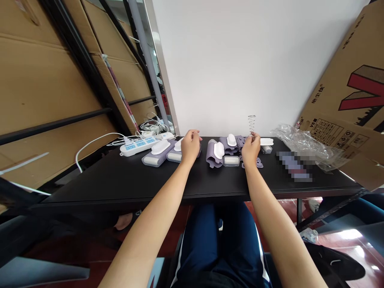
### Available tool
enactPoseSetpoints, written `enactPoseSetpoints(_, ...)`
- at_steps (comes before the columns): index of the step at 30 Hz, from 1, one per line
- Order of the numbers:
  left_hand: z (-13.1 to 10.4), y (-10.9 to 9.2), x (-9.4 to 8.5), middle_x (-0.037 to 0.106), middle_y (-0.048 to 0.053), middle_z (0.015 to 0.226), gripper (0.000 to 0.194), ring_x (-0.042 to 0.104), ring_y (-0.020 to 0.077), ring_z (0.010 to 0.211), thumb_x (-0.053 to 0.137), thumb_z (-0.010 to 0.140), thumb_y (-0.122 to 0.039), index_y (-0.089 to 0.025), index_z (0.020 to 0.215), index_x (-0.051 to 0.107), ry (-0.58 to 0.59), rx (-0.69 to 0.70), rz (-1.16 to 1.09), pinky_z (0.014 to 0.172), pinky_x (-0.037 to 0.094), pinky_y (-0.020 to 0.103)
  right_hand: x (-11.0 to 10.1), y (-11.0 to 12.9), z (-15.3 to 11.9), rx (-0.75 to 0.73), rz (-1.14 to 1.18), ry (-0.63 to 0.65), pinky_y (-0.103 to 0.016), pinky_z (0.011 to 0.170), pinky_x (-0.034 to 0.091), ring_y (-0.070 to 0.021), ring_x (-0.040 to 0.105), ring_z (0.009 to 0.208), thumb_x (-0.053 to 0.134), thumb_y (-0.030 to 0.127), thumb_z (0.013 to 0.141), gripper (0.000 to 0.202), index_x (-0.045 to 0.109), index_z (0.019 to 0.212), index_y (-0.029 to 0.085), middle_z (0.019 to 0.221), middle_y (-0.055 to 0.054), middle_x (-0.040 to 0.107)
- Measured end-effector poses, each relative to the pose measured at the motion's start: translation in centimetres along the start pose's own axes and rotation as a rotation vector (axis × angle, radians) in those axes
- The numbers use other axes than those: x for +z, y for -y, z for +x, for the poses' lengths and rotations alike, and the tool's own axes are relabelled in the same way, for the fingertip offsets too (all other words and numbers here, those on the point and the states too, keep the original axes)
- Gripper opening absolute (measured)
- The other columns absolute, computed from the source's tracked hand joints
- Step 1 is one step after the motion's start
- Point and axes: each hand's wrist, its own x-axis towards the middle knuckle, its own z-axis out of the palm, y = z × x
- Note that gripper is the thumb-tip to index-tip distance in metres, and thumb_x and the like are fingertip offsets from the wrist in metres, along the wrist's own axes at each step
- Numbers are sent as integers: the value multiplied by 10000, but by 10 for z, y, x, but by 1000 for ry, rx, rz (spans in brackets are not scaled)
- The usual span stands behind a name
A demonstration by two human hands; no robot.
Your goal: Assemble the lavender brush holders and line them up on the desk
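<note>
One thin wire spring (252,123) pinched in narrow grip of right hand (251,151). Long axis upright, above tabletop (135,176). Well apart from left hand (190,148), beside clear case (173,156); left grip, cannot tell.

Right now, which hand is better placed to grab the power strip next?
Probably the left hand: it is nearer the power strip. The right hand is farther off and seems to hold a spring.

Both hands (189,147) (251,149) reach forward, fingers (256,137) loosely curled
</note>
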Motion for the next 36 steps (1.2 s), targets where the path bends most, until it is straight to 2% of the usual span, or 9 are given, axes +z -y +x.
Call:
enactPoseSetpoints(5, 8, -2, -4, 641, -18, 669, 222, 529, 122, 520, 468, 947, -322, -200, 938, 652, -165, -93, -266, 551, 410, 245, -22, 16, -7, 187, -23, 18, -337, 807, 449, -246, 626, 996, 350, 323, 952, 259, 510, 1132, 231, 1091, -103, 667)
enactPoseSetpoints(8, 9, -3, -3, 623, -22, 645, 203, 523, 116, 508, 473, 940, -309, -193, 926, 639, -177, -112, -333, 533, 403, 237, -45, 9, -7, 15, -269, 205, -319, 696, 373, -248, 611, 836, 459, 456, 960, 241, 574, 977, 244, 887, -61, 680)
enactPoseSetpoints(11, 7, -3, 0, 612, -27, 633, 201, 525, 119, 509, 472, 943, -312, -198, 930, 638, -159, -98, -329, 532, 405, 240, -66, -5, -9, -116, -467, 426, -303, 637, 304, -229, 606, 787, 484, 438, 972, 277, 612, 829, 238, 816, -52, 684)
enactPoseSetpoints(15, 4, -4, 3, 616, -25, 641, 213, 531, 123, 530, 476, 954, -328, -213, 927, 653, -137, -65, -274, 551, 412, 244, -80, -11, -22, -179, -689, 533, -288, 626, 297, -214, 639, 822, 462, 407, 1004, 294, 670, 907, 224, 948, -71, 708)
enactPoseSetpoints(22, 0, -7, 2, 619, -22, 659, 207, 523, 129, 552, 480, 955, -318, -222, 917, 659, -103, -37, -228, 568, 406, 258, -73, -4, -43, -291, -985, 584, -289, 688, 382, -218, 687, 853, 424, 388, 1041, 361, 714, 1046, 173, 1088, -134, 673)
enactPoseSetpoints(26, -2, -7, 4, 625, -18, 673, 220, 540, 138, 580, 475, 963, -325, -226, 935, 669, -63, -12, -198, 596, 417, 266, -73, -3, -42, -256, -905, 531, -289, 631, 315, -210, 655, 758, 433, 400, 1035, 350, 698, 931, 195, 894, -89, 710)
enactPoseSetpoints(30, -10, -9, 6, 654, 1, 725, 237, 616, 161, 692, 488, 976, -350, -222, 1014, 684, 66, 107, -116, 687, 460, 279, -66, 11, -33, -134, -565, 370, -291, 601, 269, -186, 553, 658, 420, 510, 1020, 434, 587, 735, 229, 685, -26, 639)
enactPoseSetpoints(33, -20, -16, 6, 714, 52, 936, 279, 661, 202, 913, 532, 968, -343, -215, 1157, 691, 197, 397, 82, 870, 492, 322, -43, 36, -22, -51, -270, 269, -286, 626, 325, -179, 521, 651, 412, 534, 999, 448, 514, 680, 236, 679, -17, 629)
enactPoseSetpoints(36, -28, -21, 4, 663, 98, 1329, 436, 591, 264, 1213, 609, 930, -329, -228, 1353, 635, 342, 694, 315, 1067, 429, 394, -11, 62, -13, -30, -95, 292, -292, 682, 378, -184, 549, 701, 479, 509, 950, 376, 523, 693, 239, 739, -17, 661)
